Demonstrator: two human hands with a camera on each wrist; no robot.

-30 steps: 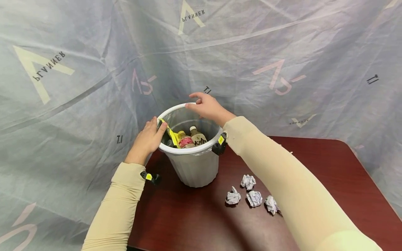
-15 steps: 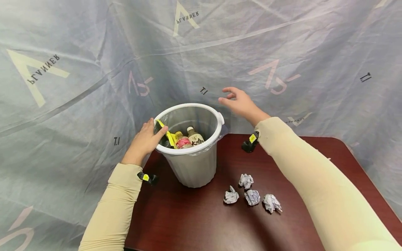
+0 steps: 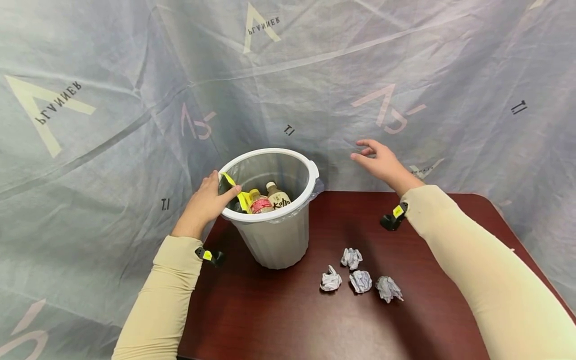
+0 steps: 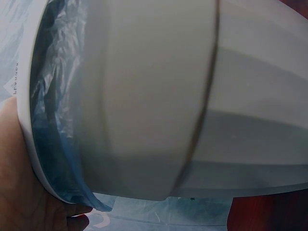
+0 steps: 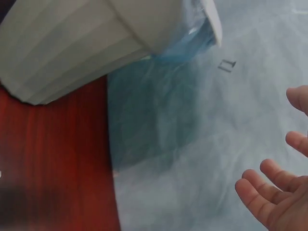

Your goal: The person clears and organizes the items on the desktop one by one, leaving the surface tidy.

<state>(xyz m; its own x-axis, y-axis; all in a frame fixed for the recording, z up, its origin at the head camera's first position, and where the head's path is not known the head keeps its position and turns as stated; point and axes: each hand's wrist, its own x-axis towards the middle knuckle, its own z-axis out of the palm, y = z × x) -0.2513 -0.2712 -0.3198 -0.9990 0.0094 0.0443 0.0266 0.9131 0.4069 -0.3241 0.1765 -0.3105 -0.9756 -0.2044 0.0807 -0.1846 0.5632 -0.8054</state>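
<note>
A pale grey bin [image 3: 279,245] stands upright on the dark red-brown worktop [image 3: 270,320], toward its far left corner, its round mouth facing up. A broad white rim [image 3: 281,216] circles the mouth, with a white tab [image 3: 314,171] jutting out on the right. A thin clear liner [image 4: 62,86] runs round the top of the bin, and its loose edge spills out below the rim.

Inside, two plastic bottles lean side by side with their caps up. The one on the left, a yellow-capped bottle [image 3: 261,204], wears a red-pink label; beside it, a white-capped bottle [image 3: 280,199] has a pale label with dark lettering. A bright yellow wrapper [image 3: 245,201] slopes down along the left inner wall, its lower end near the yellow-capped bottle. Something dark sits to the left of it, too hidden to make out.

The left hand [image 3: 204,201] lies at the left of the mouth, its grip clasping the rim: the thumb reaches over into the opening, and the fingers bend round the outside.

The right hand [image 3: 380,162] hangs in the air to the right of the bin, well apart from it and above the far part of the worktop. Its grip is released, the fingers spread and loosely bent.

Four crumpled paper balls [image 3: 361,282] lie on the worktop, outside the bin and to its right, grouped near one another. Grey printed sheeting [image 3: 112,150] hangs behind.
</note>
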